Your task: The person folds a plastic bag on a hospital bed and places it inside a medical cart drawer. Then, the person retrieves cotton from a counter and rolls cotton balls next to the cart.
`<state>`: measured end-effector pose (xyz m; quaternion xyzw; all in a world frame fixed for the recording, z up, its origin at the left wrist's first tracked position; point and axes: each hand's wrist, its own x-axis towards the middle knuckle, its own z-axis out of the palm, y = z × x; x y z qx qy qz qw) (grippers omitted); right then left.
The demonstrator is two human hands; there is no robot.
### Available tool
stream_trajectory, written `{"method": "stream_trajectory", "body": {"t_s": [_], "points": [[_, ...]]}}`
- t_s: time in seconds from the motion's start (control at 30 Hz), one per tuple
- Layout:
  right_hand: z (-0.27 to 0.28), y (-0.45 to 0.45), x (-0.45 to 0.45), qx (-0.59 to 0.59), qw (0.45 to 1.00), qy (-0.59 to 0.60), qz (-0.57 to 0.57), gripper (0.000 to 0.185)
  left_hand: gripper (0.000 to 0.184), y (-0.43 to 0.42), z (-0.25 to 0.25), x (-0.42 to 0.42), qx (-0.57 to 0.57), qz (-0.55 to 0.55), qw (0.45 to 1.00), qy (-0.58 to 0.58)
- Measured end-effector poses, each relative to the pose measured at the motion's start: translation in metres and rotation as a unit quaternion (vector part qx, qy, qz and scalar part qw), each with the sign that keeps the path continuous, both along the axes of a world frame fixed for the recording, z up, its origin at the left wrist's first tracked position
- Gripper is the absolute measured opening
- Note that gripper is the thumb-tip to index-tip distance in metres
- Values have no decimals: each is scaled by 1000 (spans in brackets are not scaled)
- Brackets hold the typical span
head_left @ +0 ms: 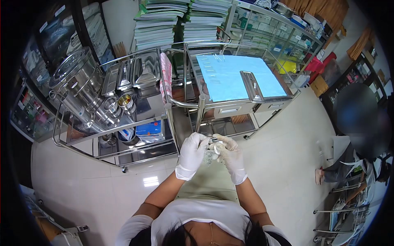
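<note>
Both my hands wear white gloves and meet in front of my body, just before the trolleys. My left hand [192, 151] is closed, its fingertips pinched near those of the other hand. My right hand [230, 156] is closed too, thumb and fingers bent round a small whitish piece that I cannot make out. Just below the fingertips hangs a clear, shiny item [209, 156], perhaps looped tubing; its kind is too small to tell. The fingers hide part of what lies between the hands.
Left, a steel trolley [119, 127] carries lidded trays [146, 70], bowls and a large drum [77, 76]. Ahead, another trolley bears a blue sheet [230, 78] with small packets and a steel tray [251, 86]. Paper stacks [160, 30] stand behind. Another person [347, 164] is at right.
</note>
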<state>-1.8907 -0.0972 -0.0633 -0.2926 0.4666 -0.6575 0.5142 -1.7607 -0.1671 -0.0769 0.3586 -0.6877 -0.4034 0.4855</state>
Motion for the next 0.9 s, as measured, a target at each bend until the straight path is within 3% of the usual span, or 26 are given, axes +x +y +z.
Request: {"method": "stream_trajectory", "body": {"t_s": [0.07, 0.23, 0.4, 0.47, 0.77, 0.9], "points": [[-2, 2, -5, 2, 1000, -12, 4, 30, 2, 0, 3, 1, 40, -4, 999, 20], [-1, 3, -16, 79, 995, 33, -59, 25, 5, -5, 12, 4, 3, 27, 1000, 1], [7, -4, 2, 33, 999, 24, -26, 23, 7, 1, 11, 2, -27, 6, 999, -34], [-14, -4, -1, 11, 993, 114, -8, 22, 9, 2, 11, 2, -68, 19, 996, -47], [-12, 2, 0, 44, 998, 45, 17, 16, 8, 4, 8, 10, -119, 38, 991, -53], [-12, 9, -5, 26, 998, 54, 13, 16, 11, 9, 18, 13, -38, -2, 995, -94]]}}
